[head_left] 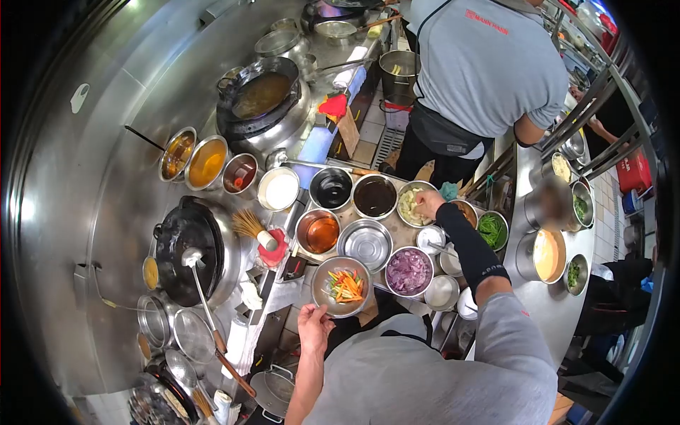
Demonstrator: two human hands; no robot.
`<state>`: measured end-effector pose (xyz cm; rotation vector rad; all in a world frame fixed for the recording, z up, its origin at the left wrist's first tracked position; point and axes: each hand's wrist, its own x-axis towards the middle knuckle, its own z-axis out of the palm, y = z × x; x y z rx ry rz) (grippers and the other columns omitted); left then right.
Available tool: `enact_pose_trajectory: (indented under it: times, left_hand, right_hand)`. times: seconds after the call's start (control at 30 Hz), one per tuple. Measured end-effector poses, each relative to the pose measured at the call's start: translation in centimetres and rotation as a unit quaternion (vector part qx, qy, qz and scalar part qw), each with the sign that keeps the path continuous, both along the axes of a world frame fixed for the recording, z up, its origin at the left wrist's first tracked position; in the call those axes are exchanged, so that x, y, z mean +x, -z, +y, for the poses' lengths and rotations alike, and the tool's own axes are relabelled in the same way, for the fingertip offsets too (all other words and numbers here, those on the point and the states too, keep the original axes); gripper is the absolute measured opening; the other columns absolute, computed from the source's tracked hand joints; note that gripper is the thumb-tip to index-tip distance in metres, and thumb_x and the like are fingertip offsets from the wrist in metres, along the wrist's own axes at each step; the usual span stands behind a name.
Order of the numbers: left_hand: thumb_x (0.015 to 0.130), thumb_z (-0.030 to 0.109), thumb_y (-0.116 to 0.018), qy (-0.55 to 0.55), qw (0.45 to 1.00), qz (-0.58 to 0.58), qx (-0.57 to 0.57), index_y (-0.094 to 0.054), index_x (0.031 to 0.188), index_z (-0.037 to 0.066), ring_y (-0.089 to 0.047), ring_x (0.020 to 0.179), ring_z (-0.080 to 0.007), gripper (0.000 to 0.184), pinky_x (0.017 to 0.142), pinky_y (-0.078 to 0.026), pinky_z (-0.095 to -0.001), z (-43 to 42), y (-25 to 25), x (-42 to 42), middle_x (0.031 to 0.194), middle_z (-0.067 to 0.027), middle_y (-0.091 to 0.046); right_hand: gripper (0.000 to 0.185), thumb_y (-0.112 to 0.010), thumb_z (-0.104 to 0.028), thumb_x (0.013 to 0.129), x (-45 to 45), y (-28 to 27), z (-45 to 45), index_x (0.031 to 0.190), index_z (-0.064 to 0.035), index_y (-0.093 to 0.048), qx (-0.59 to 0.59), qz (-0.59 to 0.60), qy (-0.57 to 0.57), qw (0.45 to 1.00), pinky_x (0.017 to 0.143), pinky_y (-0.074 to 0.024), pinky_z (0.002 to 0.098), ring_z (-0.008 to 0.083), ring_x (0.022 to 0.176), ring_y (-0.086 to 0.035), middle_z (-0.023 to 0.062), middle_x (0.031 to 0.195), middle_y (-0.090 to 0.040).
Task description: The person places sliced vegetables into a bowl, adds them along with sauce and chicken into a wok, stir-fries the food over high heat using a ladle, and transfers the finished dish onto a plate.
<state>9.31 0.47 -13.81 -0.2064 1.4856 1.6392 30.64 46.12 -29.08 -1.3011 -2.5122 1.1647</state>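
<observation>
My left hand (314, 327) grips the near rim of a metal bowl (320, 283), its fingers closed on the edge. In that bowl lies a small heap of orange, red and green vegetable strips (346, 286). My right hand (428, 204), at the end of a black sleeve, reaches into a round metal container of pale chopped vegetable (409, 205). Its fingers are bunched together over the pieces, and the fingertips are partly hidden. Close by stand a container of chopped purple onion (409, 272) and a metal pan of clear liquid (365, 244).
Containers of dark sauce (375, 196) and amber liquid (318, 231) stand beyond the bowl. To the left are a black wok (188, 244) with a ladle (193, 257) and a bamboo brush (249, 225). A co-worker (482, 64) stands ahead; a steel counter (528, 312) runs along the right.
</observation>
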Motion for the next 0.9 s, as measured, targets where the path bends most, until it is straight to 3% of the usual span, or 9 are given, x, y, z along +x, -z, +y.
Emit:
enact_pose_trajectory:
  times: [0.03,0.17,0.27,0.4,0.43,0.53,0.57,0.8,0.9]
  left_hand:
    - [0.095,0.003,-0.067,0.001,1.0,0.0,-0.005,-0.053,0.1,0.006,-0.058,0.056,-0.0135,0.016,0.047,-0.047,-0.0255,0.1,0.3,-0.2,0.073,-0.0065,-0.061]
    - [0.095,0.003,-0.068,0.009,1.0,-0.005,0.003,-0.053,0.1,0.006,-0.059,0.056,-0.0136,0.016,0.046,-0.048,-0.025,0.7,0.5,-0.5,0.074,-0.0068,-0.062]
    - [0.095,0.003,-0.068,0.031,1.0,0.001,0.001,-0.053,0.101,0.006,-0.059,0.056,-0.0131,0.016,0.047,-0.048,-0.0247,1.2,0.5,-0.5,0.074,-0.0065,-0.062]
    - [0.095,0.004,-0.068,0.056,0.998,0.006,-0.011,-0.054,0.1,0.006,-0.058,0.056,-0.0125,0.015,0.047,-0.047,-0.0247,1.8,0.6,-0.4,0.075,-0.0059,-0.062]
    - [0.095,0.004,-0.068,0.059,0.998,0.009,-0.018,-0.054,0.1,0.007,-0.059,0.056,-0.0124,0.015,0.048,-0.047,-0.0246,2.1,0.5,-0.5,0.075,-0.0057,-0.062]
    - [0.095,0.004,-0.068,0.066,0.998,0.017,-0.014,-0.054,0.1,0.007,-0.058,0.056,-0.012,0.015,0.048,-0.047,-0.0244,2.4,0.8,-0.7,0.075,-0.0051,-0.062]
    - [0.095,0.004,-0.068,0.068,0.997,0.02,-0.009,-0.054,0.1,0.007,-0.058,0.056,-0.0119,0.015,0.048,-0.047,-0.0243,2.5,0.9,-0.8,0.075,-0.005,-0.062]
    - [0.095,0.003,-0.068,0.067,0.997,0.024,-0.009,-0.054,0.099,0.007,-0.055,0.055,-0.0115,0.015,0.049,-0.046,-0.0253,2.9,1.0,-0.9,0.074,-0.0037,-0.059]
    - [0.095,0.004,-0.069,0.087,0.995,0.042,-0.007,-0.054,0.097,0.007,-0.056,0.056,-0.0112,0.015,0.049,-0.047,-0.0252,3.8,1.9,-1.4,0.075,-0.0032,-0.059]
  right_hand:
    - [0.029,-0.084,-0.021,0.08,0.6,-0.5,-0.1,0.089,-0.0006,-0.065,-0.058,0.04,0.02,0.997,0.059,-0.0563,0.0387,0.0213,0.066,-0.069,0.0112,0.076,-0.064]
    - [0.017,-0.075,-0.017,0.093,2.4,-1.4,-0.7,0.094,-0.0048,-0.064,-0.287,0.211,0.123,0.926,0.051,-0.0496,0.0283,0.0179,0.07,-0.067,0.0038,0.085,-0.066]
    - [0.019,-0.074,-0.02,0.095,4.1,-3.3,-1.9,0.103,-0.0053,-0.064,-0.431,0.372,0.172,0.804,0.047,-0.0419,0.0229,0.0153,0.073,-0.064,0.0043,0.088,-0.065]
    - [0.018,-0.07,-0.019,0.097,4.3,-2.9,-1.9,0.108,-0.0069,-0.063,-0.543,0.417,0.258,0.682,0.047,-0.0379,0.0224,0.0142,0.071,-0.061,0.0055,0.09,-0.064]
    - [0.019,-0.068,-0.02,0.098,3.9,-2.7,-1.0,0.109,-0.0055,-0.063,-0.528,0.393,0.186,0.729,0.053,-0.0442,0.0246,0.0144,0.072,-0.06,0.007,0.091,-0.064]
    - [0.023,-0.065,-0.021,0.1,1.5,-2.1,-0.8,0.112,-0.0018,-0.063,-0.474,0.335,0.255,0.774,0.062,-0.0506,0.0283,0.0168,0.076,-0.063,0.0093,0.095,-0.067]
    - [0.026,-0.061,-0.021,0.103,1.6,-2.3,-1.0,0.117,0.0015,-0.063,-0.482,0.351,0.255,0.762,0.074,-0.0556,0.032,0.0217,0.085,-0.069,0.0137,0.104,-0.071]
    - [0.032,-0.054,-0.02,0.106,1.8,-6.5,-5.1,0.128,0.0035,-0.057,-0.58,0.5,0.245,0.595,0.092,-0.0571,0.0353,0.0284,0.111,-0.068,0.021,0.125,-0.067]
    - [0.04,-0.056,-0.007,0.097,1.1,-8.5,-7.4,0.136,0.0042,-0.055,-0.562,0.525,0.142,0.623,0.106,-0.0512,0.042,0.0313,0.125,-0.062,0.0209,0.134,-0.062]
